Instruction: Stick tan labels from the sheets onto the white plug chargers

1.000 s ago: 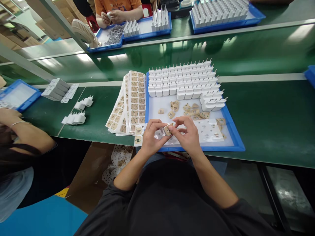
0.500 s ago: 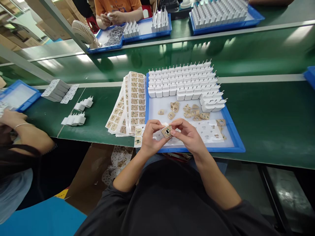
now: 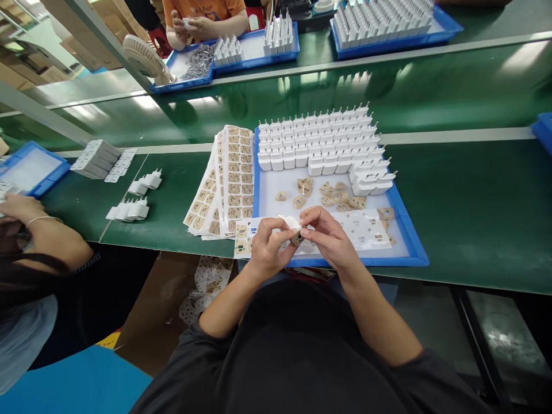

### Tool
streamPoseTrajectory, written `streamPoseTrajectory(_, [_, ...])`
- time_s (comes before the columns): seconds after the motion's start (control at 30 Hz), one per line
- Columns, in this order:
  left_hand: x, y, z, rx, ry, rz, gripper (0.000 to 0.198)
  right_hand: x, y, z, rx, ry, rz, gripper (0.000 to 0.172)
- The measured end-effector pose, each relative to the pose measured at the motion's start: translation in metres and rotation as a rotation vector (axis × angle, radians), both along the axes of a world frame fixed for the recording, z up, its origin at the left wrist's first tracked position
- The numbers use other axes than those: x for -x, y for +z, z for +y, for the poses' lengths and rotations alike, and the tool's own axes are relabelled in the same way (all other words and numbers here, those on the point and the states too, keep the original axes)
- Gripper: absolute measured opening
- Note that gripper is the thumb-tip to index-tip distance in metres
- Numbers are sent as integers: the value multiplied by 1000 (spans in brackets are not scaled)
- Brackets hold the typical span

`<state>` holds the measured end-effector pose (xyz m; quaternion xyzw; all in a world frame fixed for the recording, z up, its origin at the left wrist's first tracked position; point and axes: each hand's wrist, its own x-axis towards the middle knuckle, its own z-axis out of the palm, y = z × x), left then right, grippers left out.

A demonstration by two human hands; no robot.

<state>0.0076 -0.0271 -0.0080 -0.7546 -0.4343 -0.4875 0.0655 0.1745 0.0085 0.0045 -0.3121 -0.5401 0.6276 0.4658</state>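
Observation:
Both my hands hold one white plug adapter (image 3: 292, 222) over the front of the blue tray. A tan sticker (image 3: 297, 238) with a dark opening covers its end face, now tilted down toward me. My left hand (image 3: 271, 244) grips it from the left, fingers closed. With thumb and forefinger, my right hand (image 3: 328, 237) pinches its right side. Under my hands lies a white backing sheet (image 3: 360, 230) with small cut-outs. Loose tan sticker pieces (image 3: 340, 194) are scattered in the tray behind it.
Rows of white plug adapters (image 3: 319, 144) stand prongs up in the blue tray (image 3: 411, 233). Sticker sheets (image 3: 235, 178) are stacked left of it. More adapters (image 3: 129, 210) sit further left, near a co-worker's arm (image 3: 56, 233). Another person (image 3: 202, 23) works across the bench.
The adapter has been turned in my hands, so its stickered face tips downward and its white side shows on top. Across the bench, the person's hands have shifted slightly.

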Motion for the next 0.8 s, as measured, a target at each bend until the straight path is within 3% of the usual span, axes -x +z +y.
streamPoseTrajectory(0.17, [2,0,-1,28,-16,-62,36,-4,0,1,28,65,29,16])
streamPoseTrajectory(0.33, [2,4,1,86,-41,-139,34,-5,-2,0,-14,116,-3,27])
streamPoseTrajectory(0.47, [0,5,1,113,-75,-159,35,1,-1,-5,-165,-88,-108,14])
streamPoseTrajectory(0.57, [0,2,0,157,-81,-181,37,4,-1,-11,-397,-282,-247,6])
streamPoseTrajectory(0.67, [2,0,-1,300,-43,-266,37,3,0,-16,-617,-301,-302,3])
streamPoseTrajectory(0.73, [2,0,-1,386,-18,-335,37,1,2,-16,-592,-265,-258,4])
streamPoseTrajectory(0.8, [2,1,1,429,-3,-381,38,-4,4,-10,-448,-308,-229,9])
